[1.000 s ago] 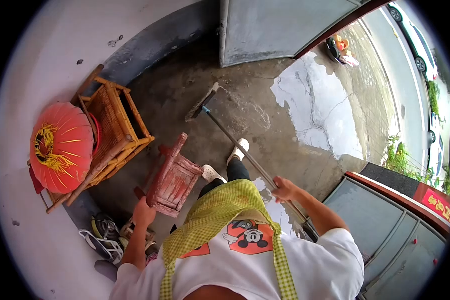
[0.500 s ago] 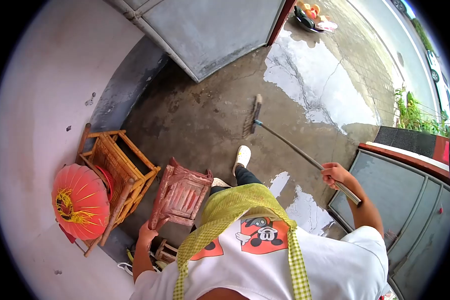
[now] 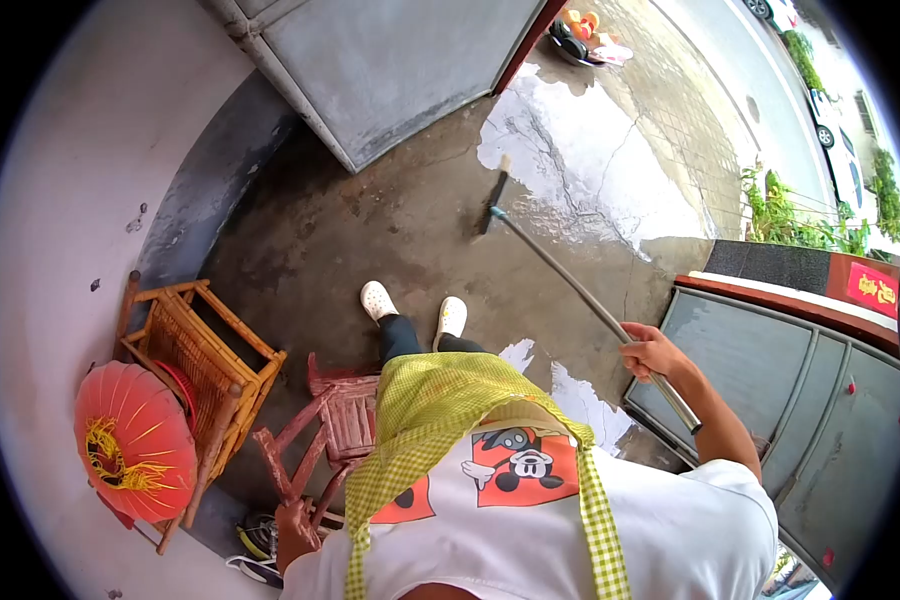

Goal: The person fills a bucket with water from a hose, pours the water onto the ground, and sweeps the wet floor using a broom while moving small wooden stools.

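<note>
My right hand [image 3: 652, 352] is closed round the metal pole of a long-handled floor brush [image 3: 560, 270]. The brush's narrow head [image 3: 494, 200] meets the wet concrete ahead of me, close to a shiny puddle. Low on the left, my left hand [image 3: 295, 528] grips the frame of a small wooden chair [image 3: 350, 420] with worn red paint. The chair is tilted beside my apron [image 3: 440, 390], which hides part of it. My feet, in white clogs [image 3: 377, 300], stand apart on the floor.
A bamboo chair [image 3: 195, 370] with a red lantern [image 3: 135, 440] on it stands by the left wall. Grey metal doors [image 3: 400, 80] flank the doorway. A basin [image 3: 575, 50] with items sits outside, near the road. Shoes [image 3: 257, 540] lie at lower left.
The red chair has swung lower and tilted, showing its legs, with my left hand still on it. My feet have shifted left and apart. The brush head has turned slightly; the view has shifted right.
</note>
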Motion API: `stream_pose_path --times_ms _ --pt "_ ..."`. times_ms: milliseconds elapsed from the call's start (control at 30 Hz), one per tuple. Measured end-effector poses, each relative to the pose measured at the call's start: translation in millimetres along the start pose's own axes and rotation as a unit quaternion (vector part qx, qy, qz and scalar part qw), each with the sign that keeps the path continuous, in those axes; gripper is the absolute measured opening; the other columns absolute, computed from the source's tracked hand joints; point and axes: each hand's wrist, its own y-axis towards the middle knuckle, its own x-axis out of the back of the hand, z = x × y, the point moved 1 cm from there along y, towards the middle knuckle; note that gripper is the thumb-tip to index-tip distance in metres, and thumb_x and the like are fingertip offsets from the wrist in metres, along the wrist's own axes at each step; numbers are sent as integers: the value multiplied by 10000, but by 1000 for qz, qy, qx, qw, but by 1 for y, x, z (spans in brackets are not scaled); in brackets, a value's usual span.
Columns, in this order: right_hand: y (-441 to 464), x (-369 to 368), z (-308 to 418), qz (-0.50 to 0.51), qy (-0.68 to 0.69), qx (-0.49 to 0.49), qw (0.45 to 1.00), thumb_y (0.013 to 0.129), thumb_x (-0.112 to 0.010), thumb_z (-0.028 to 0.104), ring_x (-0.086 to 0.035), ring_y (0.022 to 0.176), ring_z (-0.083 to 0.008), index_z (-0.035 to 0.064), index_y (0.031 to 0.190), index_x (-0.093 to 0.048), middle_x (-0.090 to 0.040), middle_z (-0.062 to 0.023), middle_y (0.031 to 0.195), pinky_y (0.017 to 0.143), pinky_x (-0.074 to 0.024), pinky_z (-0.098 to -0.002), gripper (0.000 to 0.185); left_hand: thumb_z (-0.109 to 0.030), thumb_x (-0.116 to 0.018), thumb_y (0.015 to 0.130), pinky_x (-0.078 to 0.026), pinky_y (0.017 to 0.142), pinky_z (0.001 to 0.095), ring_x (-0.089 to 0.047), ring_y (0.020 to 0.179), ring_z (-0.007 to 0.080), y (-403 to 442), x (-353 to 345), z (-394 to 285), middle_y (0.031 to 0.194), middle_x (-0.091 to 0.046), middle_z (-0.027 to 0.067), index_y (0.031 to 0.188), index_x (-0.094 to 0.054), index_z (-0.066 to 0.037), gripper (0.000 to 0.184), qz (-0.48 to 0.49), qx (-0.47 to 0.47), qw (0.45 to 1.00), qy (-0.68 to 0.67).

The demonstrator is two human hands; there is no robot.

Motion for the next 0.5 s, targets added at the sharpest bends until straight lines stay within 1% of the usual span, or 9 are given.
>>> stream_pose_path --times_ms 33,67,167,200,233,300,433,467,500 --pt "9 -23 12 45 40 -20 998 766 -496 27 -331 349 -60 36 1207 -406 -437 -17 555 303 -274 -226 451 -170 -593 762 -366 448 299 -474 503 129 6 8 6 563 -465 16 896 -538 -89 165 47 133 984 -108" --pt "27 -45 17 64 62 -23 996 770 -496 30 -320 350 -57 36 1202 -405 -437 -17 555 299 -261 -220 442 -233 -602 775 -335 413 283 -450 477 101 10 18 -9 561 -452 -8 902 -515 -99 204 64 167 984 -5" --pt "100 -107 37 135 73 -16 988 775 -509 36 -319 351 -56 28 1189 -398 -454 -37 562 289 -233 -214 429 -236 -594 777 -328 412 250 -433 470 94 78 27 32 588 -460 -24 921 -505 -90 224 50 216 972 -76" --pt "122 -137 43 138 71 -12 988 771 -517 36 -324 351 -59 20 1178 -400 -463 -47 563 289 -235 -213 425 -236 -594 777 -328 412 250 -433 470 94 78 45 15 588 -460 -24 921 -505 -90 224 45 214 973 -77" --pt "139 -157 55 139 66 -5 988 767 -524 37 -330 351 -62 11 1168 -402 -472 -58 564 289 -237 -212 421 -258 -591 773 -384 568 355 -481 725 206 79 54 -5 874 -469 93 1087 -438 -56 404 61 246 966 -56" --pt "153 -175 80 142 73 1 987 763 -527 34 -334 350 -67 3 1151 -407 -477 -66 562 288 -237 -215 408 -281 -587 769 -440 724 460 -529 979 317 64 87 -65 1160 -477 209 1253 -371 -22 590 67 276 958 -28" --pt "127 -159 89 61 88 18 994 741 -548 46 -367 346 -80 -43 1061 -439 -472 -52 528 290 -257 -236 350 -301 -559 780 -430 590 362 -536 768 214 62 144 -250 808 -554 58 936 -518 -32 314 169 37 984 51" --pt "118 -144 85 14 96 18 995 744 -542 43 -372 344 -82 -43 1022 -466 -476 -57 528 291 -259 -238 301 -237 -533 796 -404 580 310 -497 693 160 96 148 -288 692 -503 12 799 -486 -39 203 138 -115 983 50" --pt "114 -131 81 -1 118 21 993 732 -533 33 -385 339 -95 -35 952 -493 -484 -65 529 288 -266 -249 234 -196 -532 809 -419 667 280 -524 770 161 100 155 -350 798 -553 37 921 -520 -28 202 124 -213 969 -6"
